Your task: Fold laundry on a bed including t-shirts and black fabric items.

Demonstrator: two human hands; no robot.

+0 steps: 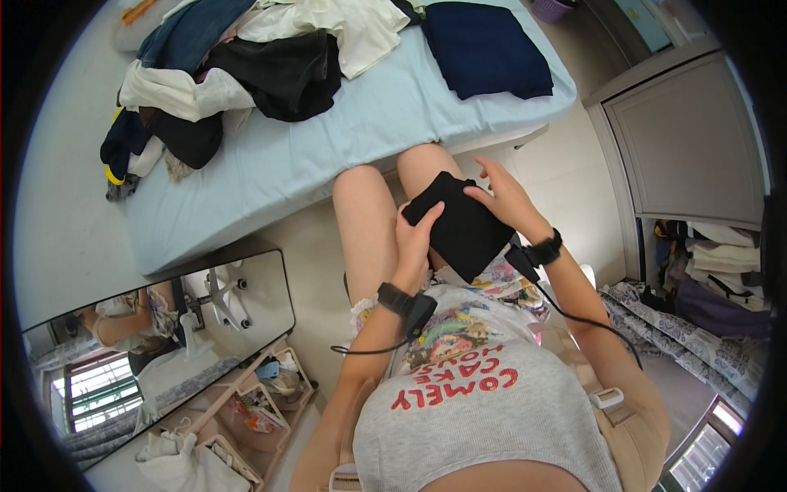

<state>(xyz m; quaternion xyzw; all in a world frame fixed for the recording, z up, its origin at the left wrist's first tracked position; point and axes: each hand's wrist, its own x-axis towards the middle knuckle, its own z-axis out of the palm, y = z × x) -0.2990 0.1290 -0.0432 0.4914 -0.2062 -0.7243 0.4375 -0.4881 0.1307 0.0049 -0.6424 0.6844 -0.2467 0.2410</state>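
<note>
Folded black cloth (470, 234) is mid-frame, left hand (413, 239) clamped on its left edge, right hand (510, 202) at its upper right with fingers apart, so honestly just pinch lightly and smooth it flat.

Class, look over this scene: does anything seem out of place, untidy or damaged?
Yes: the clothes heap at the left on the pale blue bed lies jumbled, looking untidy against the folded navy cloth at the right and the compact black cloth in the left hand. No spill or damage shows.

Matt blk cloth (467, 234), glossy mirror (168, 344), fab. bedsht (275, 176)
</note>
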